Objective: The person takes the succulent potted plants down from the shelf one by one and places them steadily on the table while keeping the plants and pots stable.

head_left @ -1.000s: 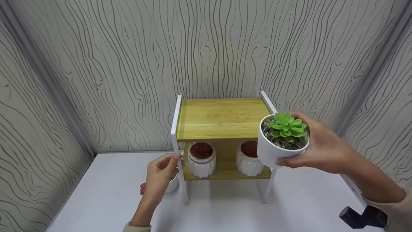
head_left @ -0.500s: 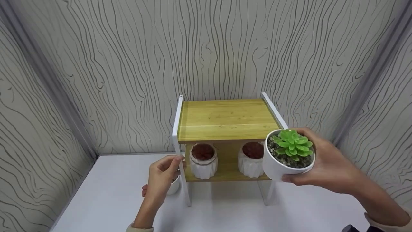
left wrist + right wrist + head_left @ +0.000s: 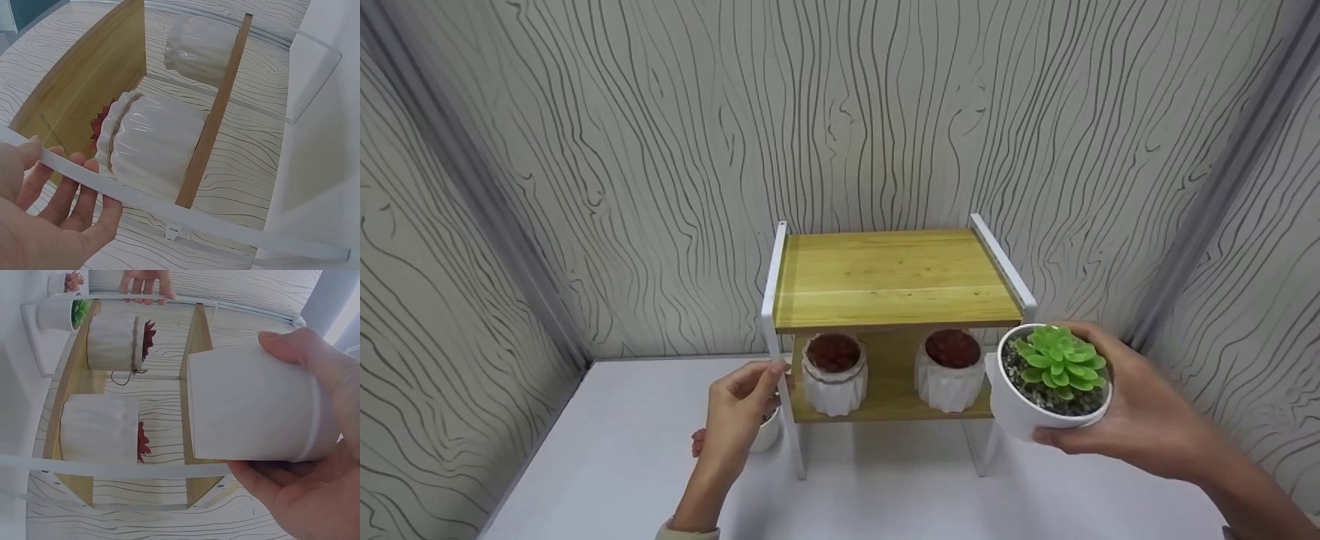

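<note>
My right hand (image 3: pixel 1147 424) grips a white pot with a green succulent (image 3: pixel 1057 364) at the right front of the two-tier shelf (image 3: pixel 892 277). The pot leans slightly, showing its pebbled top; its smooth white wall and base face the right wrist camera. My left hand (image 3: pixel 731 412) holds the shelf's white left post (image 3: pixel 152 197), its fingers bent round it. Two ribbed white pots with dark red plants, the left one (image 3: pixel 835 391) and the right one (image 3: pixel 949 386), stand on the lower board. Twine circles the left one.
Behind my left hand a small white pot (image 3: pixel 766 435) stands on the white table (image 3: pixel 622 450), partly hidden. The right wrist view also shows a green plant (image 3: pixel 80 312) and a pink one (image 3: pixel 74 281) in white pots. Patterned panels (image 3: pixel 870 112) enclose the table.
My right hand has carried the potted succulent down and to the right, away from the shelf's top front corner. My left hand keeps its hold on the post.
</note>
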Demonstrator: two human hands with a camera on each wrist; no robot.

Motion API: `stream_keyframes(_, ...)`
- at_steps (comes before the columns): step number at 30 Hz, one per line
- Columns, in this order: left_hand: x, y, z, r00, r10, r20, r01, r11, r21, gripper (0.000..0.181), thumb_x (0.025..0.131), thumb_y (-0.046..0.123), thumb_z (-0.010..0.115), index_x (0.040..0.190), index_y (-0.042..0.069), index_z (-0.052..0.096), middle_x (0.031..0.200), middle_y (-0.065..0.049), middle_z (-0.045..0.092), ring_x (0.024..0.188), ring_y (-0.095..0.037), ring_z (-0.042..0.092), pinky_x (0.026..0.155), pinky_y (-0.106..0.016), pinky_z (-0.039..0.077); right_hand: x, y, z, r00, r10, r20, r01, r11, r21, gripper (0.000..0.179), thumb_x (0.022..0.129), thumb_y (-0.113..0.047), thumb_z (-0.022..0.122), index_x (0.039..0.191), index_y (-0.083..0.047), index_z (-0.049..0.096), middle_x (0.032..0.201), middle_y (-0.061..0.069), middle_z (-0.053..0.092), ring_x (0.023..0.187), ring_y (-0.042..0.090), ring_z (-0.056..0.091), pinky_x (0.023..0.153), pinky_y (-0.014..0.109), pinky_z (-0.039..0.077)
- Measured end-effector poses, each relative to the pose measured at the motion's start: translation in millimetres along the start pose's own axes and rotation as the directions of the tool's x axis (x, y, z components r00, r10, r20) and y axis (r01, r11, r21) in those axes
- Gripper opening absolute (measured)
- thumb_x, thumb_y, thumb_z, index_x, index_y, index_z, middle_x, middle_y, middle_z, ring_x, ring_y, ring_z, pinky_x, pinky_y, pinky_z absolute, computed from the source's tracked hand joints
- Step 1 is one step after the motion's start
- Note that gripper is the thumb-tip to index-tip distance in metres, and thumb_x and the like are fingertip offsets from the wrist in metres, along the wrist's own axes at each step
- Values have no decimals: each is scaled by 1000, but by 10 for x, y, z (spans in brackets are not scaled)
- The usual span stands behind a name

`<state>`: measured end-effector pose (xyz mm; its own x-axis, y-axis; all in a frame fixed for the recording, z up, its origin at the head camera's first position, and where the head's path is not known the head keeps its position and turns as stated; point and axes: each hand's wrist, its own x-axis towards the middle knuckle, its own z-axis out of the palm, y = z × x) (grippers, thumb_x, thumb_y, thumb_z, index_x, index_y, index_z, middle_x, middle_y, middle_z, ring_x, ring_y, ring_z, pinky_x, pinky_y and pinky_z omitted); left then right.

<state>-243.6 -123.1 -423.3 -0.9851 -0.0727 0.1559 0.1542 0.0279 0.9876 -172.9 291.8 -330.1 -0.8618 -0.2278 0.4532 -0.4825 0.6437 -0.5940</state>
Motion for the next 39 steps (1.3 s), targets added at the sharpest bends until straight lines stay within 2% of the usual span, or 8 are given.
stream_keyframes(10, -6, -34, -11, 1000, 17, 17, -17, 1000, -16, 25, 102, 28, 70, 111, 7, 77, 86, 0, 69, 66, -9, 47, 57, -19, 39, -122, 199, 37, 997, 82, -10, -82, 997, -14, 104, 58, -11, 104, 147, -13, 49, 127, -15, 60, 111, -7, 57, 90, 10, 49)
stream_keyframes(18, 1, -54, -2, 1000, 12, 16, -11, 999, -40, 24, 102, 25, 71, 111, 4, 77, 83, 0, 60, 63, -7, 42, 56, -18, 37, -223, 305, 56, 998, 65, -24, -64, 998, 17, 101, 58, -9, 104, 144, -15, 51, 125, -11, 62, 109, -2, 59, 85, 15, 54)
stream_keyframes(27, 4, -23, -6, 1000, 13, 6, -12, 1000, -14, 25, 102, 29, 71, 110, 7, 78, 92, -4, 72, 75, -10, 56, 67, -20, 50, -237, 447, 35, 996, 83, -29, -82, 996, 38, 101, 59, -4, 102, 145, -13, 50, 125, -13, 63, 105, -2, 62, 85, 12, 53)
stream_keyframes(32, -8, -25, -6, 1000, 12, -1, -12, 1000, -17, 24, 102, 27, 71, 109, 6, 77, 92, -7, 74, 74, -12, 58, 66, -20, 50, -227, 529, 26, 993, 110, -31, -109, 994, 29, 99, 61, -5, 101, 144, -10, 49, 123, -18, 61, 104, -4, 61, 82, 13, 54)
stream_keyframes(34, -5, -32, -5, 1000, 12, 0, -12, 1000, -24, 23, 102, 27, 70, 109, 6, 77, 90, -7, 73, 70, -11, 54, 62, -19, 46, -214, 569, 24, 991, 132, -30, -131, 991, 25, 98, 62, -5, 101, 145, -9, 48, 122, -20, 60, 103, -6, 59, 81, 13, 54)
stream_keyframes(36, -1, -36, -3, 1000, 16, 3, -15, 999, -28, 24, 102, 28, 70, 108, 6, 77, 89, -6, 73, 68, -10, 51, 60, -19, 43, -200, 606, 23, 987, 161, -23, -160, 987, 28, 97, 64, -4, 100, 145, -7, 46, 123, -16, 59, 102, -7, 58, 76, 18, 57)
stream_keyframes(39, 1, -40, 0, 1000, 18, 8, -17, 999, -28, 24, 102, 28, 70, 108, 6, 77, 90, -6, 74, 71, -10, 55, 63, -19, 47, -181, 656, 26, 979, 203, -6, -203, 979, 18, 98, 67, -5, 98, 147, -4, 43, 128, 0, 60, 101, -10, 56, 72, 22, 60)
